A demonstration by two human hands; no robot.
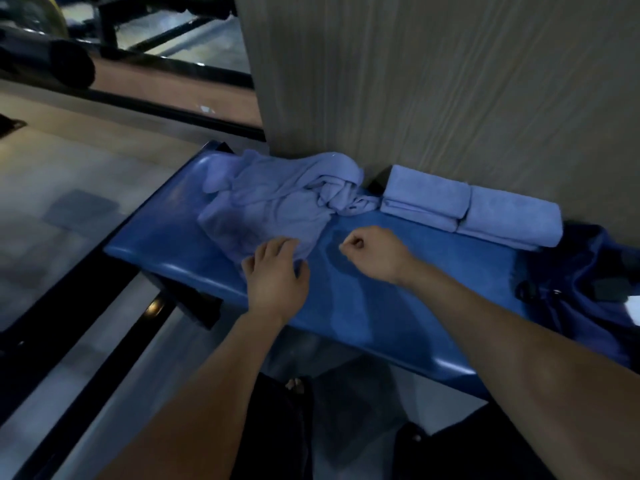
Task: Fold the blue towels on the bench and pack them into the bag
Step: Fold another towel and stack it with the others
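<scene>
Here the left hand (277, 271) presses spread fingers on the crumpled towel (270, 202); the right hand (372, 252) hovers fisted, empty.

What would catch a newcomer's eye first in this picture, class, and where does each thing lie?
The crumpled blue towel heaped on the left part of the blue bench stands out first, with the left hand resting on its near edge. Right of it, against the wall, two folded towels lie side by side. The right hand is curled over the bare bench, and a dark blue bag sits at the bench's right end.
</scene>
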